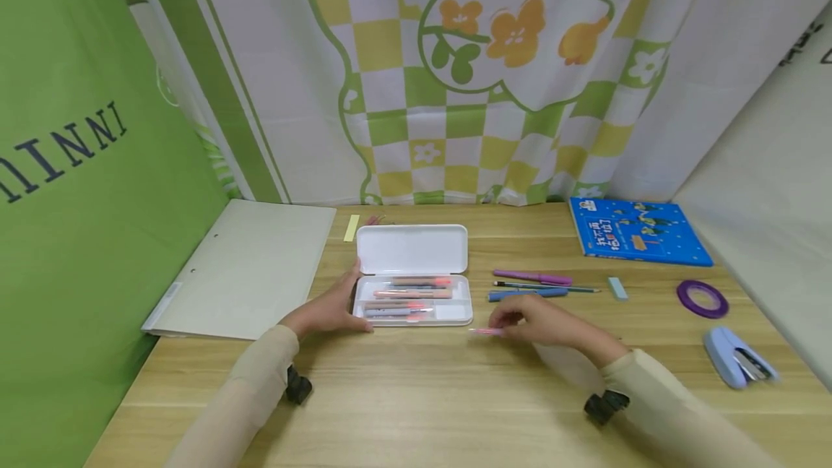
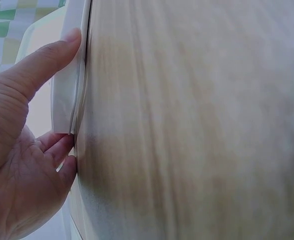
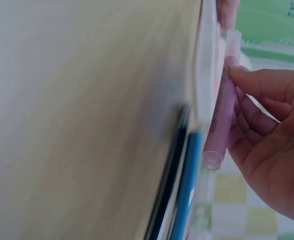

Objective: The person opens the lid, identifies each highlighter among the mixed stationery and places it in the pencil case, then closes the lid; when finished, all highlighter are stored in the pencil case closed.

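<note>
Just right of the open pencil case [image 1: 413, 287] on the desk [image 1: 416, 396], the right hand [image 1: 546, 323] is pinching a pink highlighter [image 1: 485, 331] in its fingers [image 3: 252, 95], keeping it level. The left hand [image 1: 328, 309] is pressing straight fingers [image 2: 41, 65] against the case's left end, apparently steadying it.

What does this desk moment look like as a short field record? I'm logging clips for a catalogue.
left hand: left hand rests against the side of the pencil case
right hand: right hand pinches a pink pen
case: open, lid back, pens inside
beside case: purple pen, blue pen
further right: book, tape roll, stapler
left side: folder
</note>
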A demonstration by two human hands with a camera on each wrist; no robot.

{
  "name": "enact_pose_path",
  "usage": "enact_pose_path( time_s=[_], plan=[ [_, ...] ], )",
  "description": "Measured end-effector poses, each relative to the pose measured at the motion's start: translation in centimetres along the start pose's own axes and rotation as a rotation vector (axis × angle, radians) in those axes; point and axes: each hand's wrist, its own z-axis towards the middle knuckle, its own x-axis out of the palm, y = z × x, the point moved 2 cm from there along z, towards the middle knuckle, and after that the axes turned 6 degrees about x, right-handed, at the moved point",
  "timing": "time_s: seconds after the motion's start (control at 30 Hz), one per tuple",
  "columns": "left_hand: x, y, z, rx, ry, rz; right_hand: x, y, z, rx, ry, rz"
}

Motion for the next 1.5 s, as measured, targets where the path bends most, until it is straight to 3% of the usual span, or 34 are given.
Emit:
enact_pose_path(
  time_s=[0.23, 0.37, 0.6, 0.8, 1.1, 1.27, 1.5],
  plan=[
    [0.0, -0.1, 0.0, 0.008, -0.001, 0.006, 1.9, 3.5, 5.8, -0.086, -0.030, 0.115],
    [0.0, -0.3, 0.0, 0.022, -0.007, -0.013, 3.1, 4.9, 9.1, -0.082, -0.055, 0.161],
    [0.2, 0.1, 0.0, 0.028, -0.011, 0.011, 5.0, 6.4, 12.9, -0.076, -0.063, 0.120],
    [0.1, 0.3, -0.1, 0.047, -0.014, 0.001, 6.1, 6.9, 14.1, -0.110, -0.072, -0.001],
    [0.1, 0.2, -0.1, 0.060, -0.013, 0.008, 6.6, 7.3, 14.4, -0.101, -0.088, -0.042],
    [0.0, 0.1, 0.0, 0.057, -0.006, 0.008, 6.6, 7.2, 14.1, -0.099, -0.101, -0.021],
    [0.0, 0.1, -0.1, 0.025, -0.003, 0.019, 5.9, 6.6, 13.4, -0.087, -0.142, 0.100]
  ],
)
